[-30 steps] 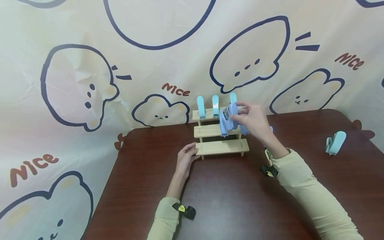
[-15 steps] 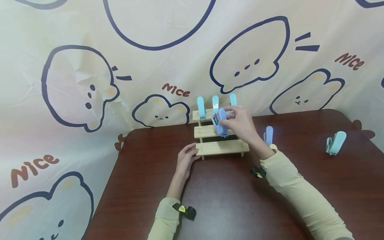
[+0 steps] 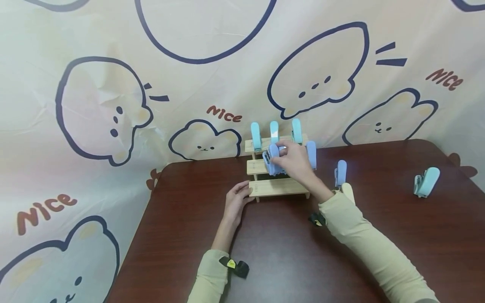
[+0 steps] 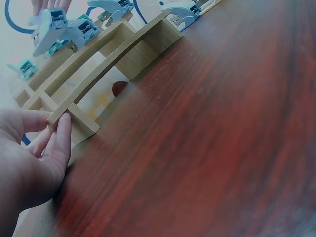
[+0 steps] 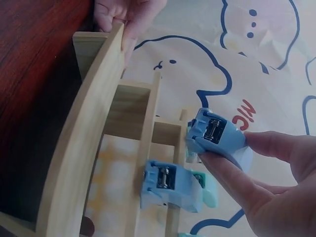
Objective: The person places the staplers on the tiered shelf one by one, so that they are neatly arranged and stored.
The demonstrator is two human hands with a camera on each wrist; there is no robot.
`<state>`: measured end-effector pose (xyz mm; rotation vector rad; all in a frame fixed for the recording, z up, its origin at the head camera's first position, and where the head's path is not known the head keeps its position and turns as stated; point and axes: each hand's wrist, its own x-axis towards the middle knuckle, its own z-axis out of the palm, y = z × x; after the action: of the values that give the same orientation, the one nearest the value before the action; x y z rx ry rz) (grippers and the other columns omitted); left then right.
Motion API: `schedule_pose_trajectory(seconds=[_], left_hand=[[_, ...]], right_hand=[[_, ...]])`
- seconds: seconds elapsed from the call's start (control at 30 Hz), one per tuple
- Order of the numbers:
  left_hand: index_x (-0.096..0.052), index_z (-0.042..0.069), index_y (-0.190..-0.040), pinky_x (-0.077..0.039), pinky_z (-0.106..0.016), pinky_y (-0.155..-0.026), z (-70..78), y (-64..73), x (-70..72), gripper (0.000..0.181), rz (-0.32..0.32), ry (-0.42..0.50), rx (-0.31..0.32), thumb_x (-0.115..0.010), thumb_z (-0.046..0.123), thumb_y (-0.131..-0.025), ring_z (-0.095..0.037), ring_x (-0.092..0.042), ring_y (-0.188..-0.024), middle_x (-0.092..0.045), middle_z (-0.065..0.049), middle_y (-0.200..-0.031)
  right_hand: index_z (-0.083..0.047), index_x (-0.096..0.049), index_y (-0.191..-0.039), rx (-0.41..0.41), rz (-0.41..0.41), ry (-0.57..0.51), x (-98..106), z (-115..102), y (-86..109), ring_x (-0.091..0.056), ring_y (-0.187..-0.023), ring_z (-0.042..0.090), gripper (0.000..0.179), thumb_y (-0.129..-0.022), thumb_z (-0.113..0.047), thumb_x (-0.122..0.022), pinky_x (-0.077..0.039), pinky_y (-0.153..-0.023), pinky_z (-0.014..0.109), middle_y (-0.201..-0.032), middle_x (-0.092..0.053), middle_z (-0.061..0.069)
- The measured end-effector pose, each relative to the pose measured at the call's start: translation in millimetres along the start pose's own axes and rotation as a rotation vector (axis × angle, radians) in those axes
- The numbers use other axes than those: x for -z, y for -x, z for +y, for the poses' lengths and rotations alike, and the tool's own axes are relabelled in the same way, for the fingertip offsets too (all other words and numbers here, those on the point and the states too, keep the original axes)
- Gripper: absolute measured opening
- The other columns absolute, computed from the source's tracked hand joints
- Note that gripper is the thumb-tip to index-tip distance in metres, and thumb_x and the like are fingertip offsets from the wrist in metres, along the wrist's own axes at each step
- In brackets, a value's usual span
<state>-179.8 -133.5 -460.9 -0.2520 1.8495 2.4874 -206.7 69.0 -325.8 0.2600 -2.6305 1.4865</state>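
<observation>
A three-step wooden rack (image 3: 278, 187) stands at the back of the table. My left hand (image 3: 235, 202) pinches the left end of its lowest step, thumb and fingers on either side of the board (image 4: 84, 89). My right hand (image 3: 294, 160) holds a blue stapler (image 5: 222, 136) between thumb and fingers, over the left-middle part of the middle step in the head view. Another blue stapler (image 3: 311, 155) stands at the right end of that step. Along the top step stand three teal staplers, a left one (image 3: 256, 135), a middle one (image 3: 274, 131) and a right one (image 3: 297, 130).
On the table (image 3: 280, 252) right of the rack, a blue stapler (image 3: 341, 173) stands upright near my right sleeve. Farther right is a teal stapler (image 3: 426, 182). A cloth with cartoon drawings (image 3: 189, 84) hangs right behind the table's back edge.
My right hand has carried the blue stapler left and slightly down along the middle step. The stapler at that step's right end is now uncovered. My left hand has stayed on the rack.
</observation>
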Motion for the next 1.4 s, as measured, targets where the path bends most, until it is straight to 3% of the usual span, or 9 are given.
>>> schedule_pose_trajectory(seconds=[0.17, 0.4, 0.67, 0.87, 1.1, 1.4], left_hand=[[-0.060, -0.011, -0.133, -0.059, -0.024, -0.075, 0.3, -0.4, -0.2, 0.036, 0.001, -0.007, -0.003, -0.064, -0.003, -0.098, -0.013, -0.069, -0.089, -0.069, -0.018, -0.120], [-0.059, -0.013, -0.133, -0.058, -0.024, -0.073, 0.1, 0.2, -1.3, 0.038, 0.000, 0.007, -0.011, -0.064, -0.003, -0.097, -0.012, -0.069, -0.088, -0.069, -0.020, -0.121], [-0.059, -0.012, -0.133, -0.058, -0.024, -0.074, -0.9, 0.9, -1.4, 0.038, -0.008, 0.009, 0.000, -0.064, -0.003, -0.097, -0.012, -0.068, -0.088, -0.068, -0.021, -0.121], [-0.060, -0.011, -0.133, -0.058, -0.023, -0.073, 0.9, 0.9, -1.1, 0.037, 0.000, 0.007, -0.001, -0.064, -0.004, -0.097, -0.012, -0.069, -0.087, -0.070, -0.016, -0.117], [-0.059, -0.012, -0.134, -0.058, -0.023, -0.073, 2.3, 1.9, -2.1, 0.038, -0.008, -0.005, -0.003, -0.064, -0.002, -0.098, -0.012, -0.068, -0.087, -0.068, -0.021, -0.122], [-0.060, -0.011, -0.133, -0.058, -0.024, -0.074, 0.5, 0.7, -1.4, 0.037, -0.001, 0.001, -0.004, -0.064, -0.002, -0.097, -0.013, -0.068, -0.088, -0.069, -0.018, -0.120]], right_hand=[[0.004, -0.064, -0.134, -0.003, 0.005, 0.065, -9, 0, -3.7, -0.074, -0.094, 0.032, 0.051, -0.087, -0.007, -0.078, -0.062, -0.076, 0.041, -0.108, -0.075, 0.023], [0.009, -0.065, -0.131, 0.035, 0.020, 0.143, -24, 7, -9.6, -0.055, -0.061, 0.019, 0.050, -0.085, -0.005, -0.077, -0.052, -0.063, 0.034, -0.080, -0.071, 0.017], [0.013, -0.065, -0.127, 0.058, 0.053, 0.225, -36, 9, -12.1, -0.071, -0.086, 0.033, 0.046, -0.088, -0.008, -0.079, -0.060, -0.083, 0.045, -0.112, -0.072, 0.028], [0.012, -0.067, -0.123, 0.078, 0.077, 0.236, -41, 7, -15.3, -0.070, -0.090, 0.034, 0.043, -0.088, -0.009, -0.081, -0.059, -0.081, 0.043, -0.105, -0.073, 0.026], [0.012, -0.068, -0.119, 0.081, 0.085, 0.231, -44, 10, -18.4, -0.068, -0.084, 0.032, 0.041, -0.088, -0.010, -0.082, -0.058, -0.074, 0.040, -0.098, -0.074, 0.024], [0.013, -0.068, -0.117, 0.100, 0.071, 0.277, -45, 7, -17.4, -0.070, -0.086, 0.033, 0.037, -0.091, -0.011, -0.080, -0.059, -0.072, 0.039, -0.100, -0.073, 0.025]])
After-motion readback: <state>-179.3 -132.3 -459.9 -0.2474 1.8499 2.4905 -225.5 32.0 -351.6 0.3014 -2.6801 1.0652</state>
